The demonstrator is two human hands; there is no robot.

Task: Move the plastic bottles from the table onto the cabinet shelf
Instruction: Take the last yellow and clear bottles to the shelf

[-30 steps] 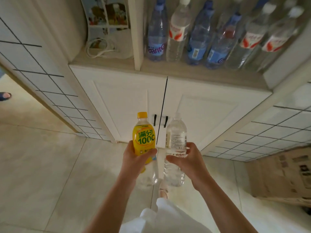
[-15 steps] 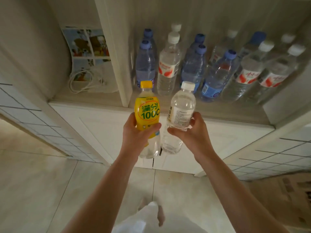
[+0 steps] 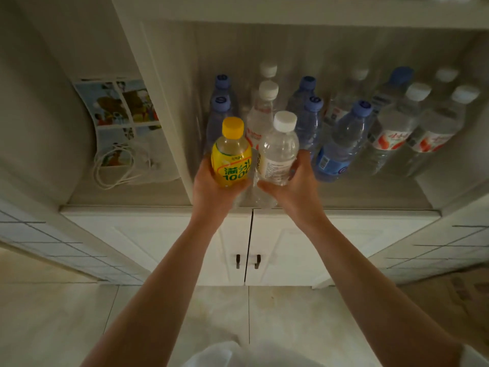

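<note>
Left hand around yellow bottle; right hand around clear bottle, perhaps touching.

Yellow-labelled, yellow-capped bottle and clear white-capped bottle, upright, side by side, over shelf front edge

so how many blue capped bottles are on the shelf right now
6 visible: two at the left, one behind the other; two in the middle; one right of the hands; one at the back right. More may be hidden.
</note>
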